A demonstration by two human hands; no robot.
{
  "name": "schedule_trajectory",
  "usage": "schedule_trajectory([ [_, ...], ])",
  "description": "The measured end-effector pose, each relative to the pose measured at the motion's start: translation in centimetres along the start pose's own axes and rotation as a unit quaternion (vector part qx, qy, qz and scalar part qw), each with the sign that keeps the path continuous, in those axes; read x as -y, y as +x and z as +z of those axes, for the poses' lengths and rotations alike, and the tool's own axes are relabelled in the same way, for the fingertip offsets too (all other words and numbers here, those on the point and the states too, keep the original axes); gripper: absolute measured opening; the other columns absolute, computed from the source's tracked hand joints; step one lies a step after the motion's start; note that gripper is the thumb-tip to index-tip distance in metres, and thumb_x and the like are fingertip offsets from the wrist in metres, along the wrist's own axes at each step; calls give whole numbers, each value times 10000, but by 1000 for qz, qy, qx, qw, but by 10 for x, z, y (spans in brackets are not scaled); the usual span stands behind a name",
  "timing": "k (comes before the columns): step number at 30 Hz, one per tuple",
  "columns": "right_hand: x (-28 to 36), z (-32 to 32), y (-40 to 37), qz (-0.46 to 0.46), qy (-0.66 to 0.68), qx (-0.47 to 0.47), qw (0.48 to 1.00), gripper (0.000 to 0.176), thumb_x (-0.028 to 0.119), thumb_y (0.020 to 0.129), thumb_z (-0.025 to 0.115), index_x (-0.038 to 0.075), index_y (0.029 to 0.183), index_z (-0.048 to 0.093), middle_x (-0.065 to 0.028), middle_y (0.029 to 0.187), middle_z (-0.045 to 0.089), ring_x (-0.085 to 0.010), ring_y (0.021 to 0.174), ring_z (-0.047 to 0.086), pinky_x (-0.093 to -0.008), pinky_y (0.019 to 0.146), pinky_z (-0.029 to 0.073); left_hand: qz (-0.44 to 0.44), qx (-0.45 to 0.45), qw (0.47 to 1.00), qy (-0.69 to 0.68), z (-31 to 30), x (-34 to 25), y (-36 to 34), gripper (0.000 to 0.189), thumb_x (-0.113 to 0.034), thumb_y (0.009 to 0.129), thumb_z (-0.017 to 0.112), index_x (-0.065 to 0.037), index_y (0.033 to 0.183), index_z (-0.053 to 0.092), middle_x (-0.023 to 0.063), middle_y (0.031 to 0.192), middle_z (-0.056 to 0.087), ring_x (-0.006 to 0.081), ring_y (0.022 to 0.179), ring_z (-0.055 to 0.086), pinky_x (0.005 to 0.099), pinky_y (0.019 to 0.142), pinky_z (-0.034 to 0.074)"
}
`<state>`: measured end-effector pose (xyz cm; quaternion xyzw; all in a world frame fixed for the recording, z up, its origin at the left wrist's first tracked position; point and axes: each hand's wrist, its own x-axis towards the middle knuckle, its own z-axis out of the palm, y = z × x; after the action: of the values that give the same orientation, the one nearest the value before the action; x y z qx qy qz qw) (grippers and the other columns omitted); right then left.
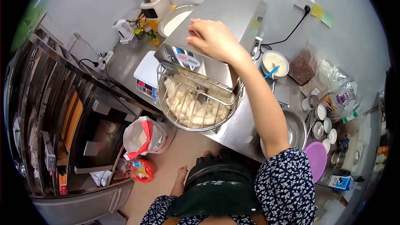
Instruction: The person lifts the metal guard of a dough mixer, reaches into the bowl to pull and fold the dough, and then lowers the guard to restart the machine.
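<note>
Left hand (182, 173): lowered beside your apron (212, 198); cannot tell finger state.
Dough (180, 104): in bowl (194, 129), beneath wire guard (214, 99).
Mixing state: apparently combined, surface uneven; remaining work unclear.
Right hand (216, 39): on your mixer (233, 10); fingers bent, slightly spread.

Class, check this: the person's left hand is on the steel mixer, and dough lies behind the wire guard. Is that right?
Not quite. The head view shows the right hand on the steel mixer; the left hand is low beside the apron. Dough does lie behind the wire guard.
</note>
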<state>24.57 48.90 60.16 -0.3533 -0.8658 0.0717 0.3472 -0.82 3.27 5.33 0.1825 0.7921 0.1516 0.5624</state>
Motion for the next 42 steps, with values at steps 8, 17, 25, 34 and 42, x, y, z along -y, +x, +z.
schedule_trajectory([
  [8,-5,4,-2,-14,-13,-44,999,316,318,877,642,23,985,664,-163,947,659,-375,887,638,-448,793,500,21,-17,1000,-14,-43,34,29,647,-554,949,544,32,1212,616,176,1013,685,256,877,628,368,756,497],
  [17,0,0,-2,15,-1,-13,1000,361,341,894,621,11,1032,666,-165,987,676,-360,906,650,-426,829,501,26,-50,998,-22,-51,49,33,648,-564,936,556,31,1183,627,161,950,692,223,781,611,355,615,476],
  [25,6,-3,1,2,-50,9,999,359,348,892,618,6,991,667,-152,984,670,-343,964,640,-442,856,503,-2,-52,996,-76,-3,10,8,590,-446,960,572,99,1177,632,223,1051,700,314,971,657,406,893,487],
  [34,-2,9,1,-51,-64,-26,996,346,334,898,607,-5,938,667,-155,976,665,-335,983,632,-441,866,498,18,-93,992,-81,16,-8,-2,618,-478,969,541,92,1192,624,209,1032,700,265,961,670,386,870,497],
  [42,-2,6,1,-43,-50,-19,998,331,321,899,609,-3,934,666,-151,945,657,-335,969,633,-444,857,495,-6,-90,995,-41,21,14,-3,644,-528,958,536,76,1145,660,209,974,709,285,963,673,385,866,505],
])
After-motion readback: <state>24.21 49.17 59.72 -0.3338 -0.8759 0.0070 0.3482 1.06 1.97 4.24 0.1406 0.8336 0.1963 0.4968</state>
